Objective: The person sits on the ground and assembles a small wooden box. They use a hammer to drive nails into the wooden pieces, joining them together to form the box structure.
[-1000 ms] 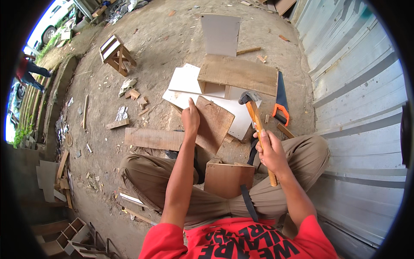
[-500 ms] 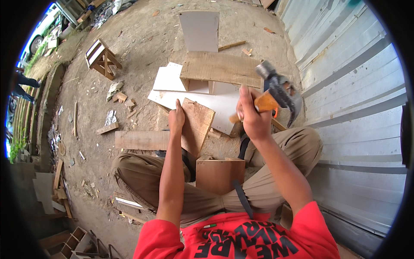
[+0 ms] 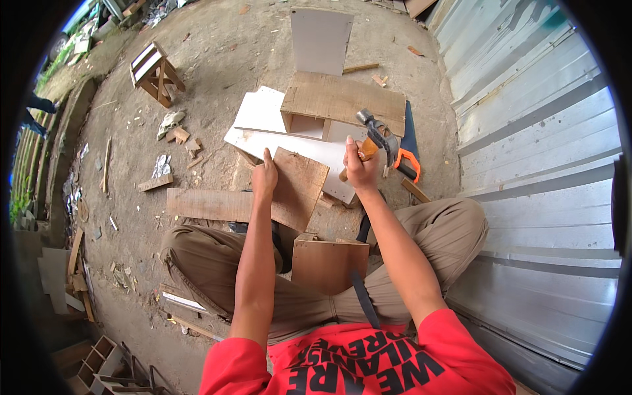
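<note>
My left hand (image 3: 265, 176) grips the left edge of a brown wooden board (image 3: 301, 184), its thumb lying along the top. The board is tilted in front of me, above a small wooden box (image 3: 329, 266) between my legs. In my right hand (image 3: 362, 171) is a claw hammer (image 3: 380, 135), held by its wooden handle with the thumb pointing up along it. The hammer's head is raised to the right of the board, apart from it. Behind lie white panels (image 3: 260, 110) and a long open wooden box frame (image 3: 349, 99).
A saw with an orange handle (image 3: 408, 164) lies right of the panels. A loose plank (image 3: 207, 204) rests near my left knee. A small wooden stool (image 3: 157, 74) stands far left, with wood scraps (image 3: 179, 135) nearer. A corrugated metal wall (image 3: 533, 171) runs along the right.
My right hand has brought the hammer down and to the left, toward the board. My left hand keeps its hold on the board. The saw now shows more fully.
</note>
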The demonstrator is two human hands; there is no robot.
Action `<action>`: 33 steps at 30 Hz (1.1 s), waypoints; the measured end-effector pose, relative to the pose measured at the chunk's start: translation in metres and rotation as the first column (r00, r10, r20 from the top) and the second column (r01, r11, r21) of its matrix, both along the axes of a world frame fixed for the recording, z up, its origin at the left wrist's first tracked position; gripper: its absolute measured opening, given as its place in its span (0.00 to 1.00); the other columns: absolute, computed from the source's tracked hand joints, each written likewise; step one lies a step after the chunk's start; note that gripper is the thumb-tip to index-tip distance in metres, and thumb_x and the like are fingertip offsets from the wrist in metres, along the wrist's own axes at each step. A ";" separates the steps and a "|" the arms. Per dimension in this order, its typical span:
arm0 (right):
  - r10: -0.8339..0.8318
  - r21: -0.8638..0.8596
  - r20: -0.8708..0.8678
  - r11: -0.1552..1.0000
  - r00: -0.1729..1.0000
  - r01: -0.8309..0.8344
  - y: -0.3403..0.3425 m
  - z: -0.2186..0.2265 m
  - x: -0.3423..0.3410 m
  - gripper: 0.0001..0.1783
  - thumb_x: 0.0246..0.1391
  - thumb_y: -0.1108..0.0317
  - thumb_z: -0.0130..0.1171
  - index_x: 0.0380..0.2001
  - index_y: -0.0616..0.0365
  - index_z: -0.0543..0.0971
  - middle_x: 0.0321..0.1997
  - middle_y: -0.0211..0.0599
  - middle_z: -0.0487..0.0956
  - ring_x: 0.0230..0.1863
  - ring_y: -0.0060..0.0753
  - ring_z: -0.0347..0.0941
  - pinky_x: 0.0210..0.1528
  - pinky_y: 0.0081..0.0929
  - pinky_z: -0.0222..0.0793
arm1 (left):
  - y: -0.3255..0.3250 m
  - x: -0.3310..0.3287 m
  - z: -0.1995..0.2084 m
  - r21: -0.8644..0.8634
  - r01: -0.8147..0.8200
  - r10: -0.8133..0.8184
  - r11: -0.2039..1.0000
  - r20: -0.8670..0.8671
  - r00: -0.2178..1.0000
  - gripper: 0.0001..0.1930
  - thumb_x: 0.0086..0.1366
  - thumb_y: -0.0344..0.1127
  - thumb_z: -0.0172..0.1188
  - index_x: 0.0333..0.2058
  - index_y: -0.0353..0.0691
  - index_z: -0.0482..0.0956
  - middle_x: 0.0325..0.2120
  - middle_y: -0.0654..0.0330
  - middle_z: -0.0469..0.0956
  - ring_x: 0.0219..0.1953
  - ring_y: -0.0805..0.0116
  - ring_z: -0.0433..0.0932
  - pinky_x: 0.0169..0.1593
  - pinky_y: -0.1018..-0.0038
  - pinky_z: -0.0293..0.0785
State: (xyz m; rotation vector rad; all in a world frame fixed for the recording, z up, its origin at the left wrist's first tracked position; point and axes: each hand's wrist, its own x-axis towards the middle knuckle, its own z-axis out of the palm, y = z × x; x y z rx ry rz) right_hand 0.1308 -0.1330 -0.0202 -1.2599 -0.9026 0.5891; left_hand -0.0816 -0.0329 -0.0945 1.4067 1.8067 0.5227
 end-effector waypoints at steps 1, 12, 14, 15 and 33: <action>0.010 -0.016 -0.026 1.000 1.000 -0.011 -0.003 0.002 0.002 0.22 0.66 0.59 0.54 0.18 0.56 0.68 0.14 0.21 0.65 0.17 0.16 0.59 0.21 0.24 0.54 | 0.001 0.001 -0.003 0.023 0.012 -0.011 1.000 -0.004 1.000 0.49 0.71 0.70 0.28 0.39 0.20 0.81 0.40 0.28 0.78 0.49 0.32 0.76 0.54 0.53 0.70; 0.245 -0.442 0.243 0.889 0.938 -0.118 -0.084 0.064 0.003 0.28 0.67 0.42 0.50 0.32 0.61 0.73 0.22 0.26 0.69 0.24 0.16 0.63 0.27 0.19 0.60 | -0.019 0.014 0.009 -0.101 0.193 -0.200 0.976 -0.059 0.978 0.61 0.58 0.84 0.33 0.40 0.14 0.78 0.39 0.23 0.76 0.51 0.31 0.75 0.55 0.53 0.70; 0.309 -0.510 0.312 0.852 0.898 -0.117 -0.093 0.053 -0.002 0.25 0.66 0.47 0.54 0.35 0.63 0.71 0.23 0.31 0.72 0.23 0.16 0.67 0.24 0.19 0.64 | -0.018 0.011 0.010 -0.116 0.201 -0.210 0.973 -0.069 0.975 0.60 0.58 0.84 0.33 0.38 0.14 0.79 0.38 0.24 0.77 0.49 0.31 0.76 0.53 0.53 0.71; 0.270 -0.519 0.207 0.845 0.941 -0.128 -0.094 0.047 -0.005 0.24 0.65 0.49 0.56 0.36 0.65 0.71 0.22 0.32 0.73 0.21 0.19 0.68 0.23 0.22 0.65 | -0.017 0.012 0.013 -0.134 0.210 -0.222 0.968 -0.074 0.972 0.60 0.58 0.84 0.34 0.37 0.15 0.79 0.37 0.24 0.77 0.48 0.31 0.77 0.52 0.53 0.72; 0.096 -0.512 -0.317 0.820 0.944 -0.256 -0.088 0.025 -0.017 0.17 0.67 0.62 0.55 0.44 0.62 0.62 0.30 0.33 0.70 0.20 0.17 0.65 0.17 0.21 0.66 | -0.057 0.050 0.106 0.219 0.287 -0.236 0.932 -0.233 0.943 0.37 0.61 0.69 0.57 0.20 0.31 0.83 0.19 0.40 0.79 0.25 0.39 0.80 0.31 0.56 0.76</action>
